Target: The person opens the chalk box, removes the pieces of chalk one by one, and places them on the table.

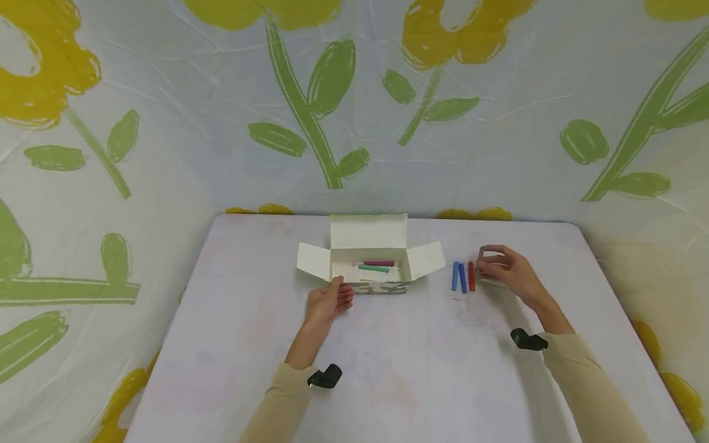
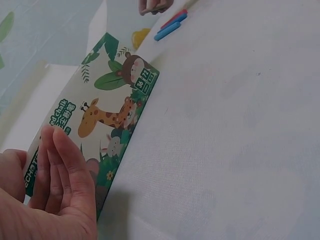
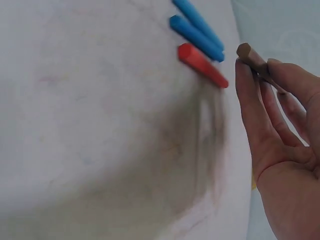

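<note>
My left hand (image 1: 327, 303) holds the front wall of an open chalk box (image 1: 390, 289), thumb at the rim and fingers against the outside. Cartoon animals cover that printed side (image 2: 100, 107) in the left wrist view. Inside the box lie a magenta chalk stick (image 1: 379, 263) and a green chalk stick (image 1: 373, 268). To the right, my right hand (image 1: 515, 275) pinches a brown chalk stick (image 3: 254, 60) between thumb and fingertips, above the table. Just left of that hand are a red chalk stick (image 1: 471, 277) and two blue chalk sticks (image 1: 462, 279), lying side by side.
The box's side flaps (image 1: 425, 259) spread outward and its lid (image 1: 368, 232) stands up at the back. Chalk dust marks the white table (image 1: 421, 357). A flower-printed sheet (image 1: 221, 123) hangs behind the table's far edge.
</note>
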Available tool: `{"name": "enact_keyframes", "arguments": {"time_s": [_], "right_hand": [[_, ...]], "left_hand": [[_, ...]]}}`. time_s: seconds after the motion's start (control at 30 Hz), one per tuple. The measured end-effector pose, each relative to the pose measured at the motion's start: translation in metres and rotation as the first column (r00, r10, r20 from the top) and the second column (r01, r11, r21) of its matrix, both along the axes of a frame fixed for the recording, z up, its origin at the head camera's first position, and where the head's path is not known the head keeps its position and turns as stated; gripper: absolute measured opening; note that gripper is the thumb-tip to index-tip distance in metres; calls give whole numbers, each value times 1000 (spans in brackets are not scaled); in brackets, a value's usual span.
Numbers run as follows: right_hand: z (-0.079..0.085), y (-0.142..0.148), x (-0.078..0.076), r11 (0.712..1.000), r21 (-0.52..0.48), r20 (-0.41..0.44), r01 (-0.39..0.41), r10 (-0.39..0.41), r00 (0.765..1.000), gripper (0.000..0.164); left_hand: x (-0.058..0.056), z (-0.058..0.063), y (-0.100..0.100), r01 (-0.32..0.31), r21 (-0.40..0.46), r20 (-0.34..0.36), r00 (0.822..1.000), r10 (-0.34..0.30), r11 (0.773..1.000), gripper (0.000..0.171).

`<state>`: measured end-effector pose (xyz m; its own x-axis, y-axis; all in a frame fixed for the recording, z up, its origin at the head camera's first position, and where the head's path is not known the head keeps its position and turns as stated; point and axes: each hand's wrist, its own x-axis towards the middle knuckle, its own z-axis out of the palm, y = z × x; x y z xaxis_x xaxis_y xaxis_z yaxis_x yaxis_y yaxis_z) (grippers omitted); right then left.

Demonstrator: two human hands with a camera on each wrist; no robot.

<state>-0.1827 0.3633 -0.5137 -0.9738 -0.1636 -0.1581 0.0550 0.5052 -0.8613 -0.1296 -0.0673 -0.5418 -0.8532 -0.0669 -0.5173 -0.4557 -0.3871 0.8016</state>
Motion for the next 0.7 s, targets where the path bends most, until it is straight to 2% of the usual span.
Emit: {"name": "enact_keyframes", "arguments": {"time_s": [0.2,0.4,0.53,0.7], "right_hand": [[-11,3,9,992,124,-53,-15,22,998,53],[-16,-2,10,972,235,-115,-1,29,993,51],[-18,-7,8,956,294,-111,-9,44,993,50],[-14,-14,7,948,318,-114,-4,42,993,45]], "left_hand": [[-1,-2,1,9,13,-14,1000,-8,1000,35],[-2,-4,1,11,11,-16,1000,-11,1000,37],[-2,-4,0,9,13,-15,1000,-8,1000,35],[-1,-4,0,5,7,-17,1000,-5,1000,34]]}}
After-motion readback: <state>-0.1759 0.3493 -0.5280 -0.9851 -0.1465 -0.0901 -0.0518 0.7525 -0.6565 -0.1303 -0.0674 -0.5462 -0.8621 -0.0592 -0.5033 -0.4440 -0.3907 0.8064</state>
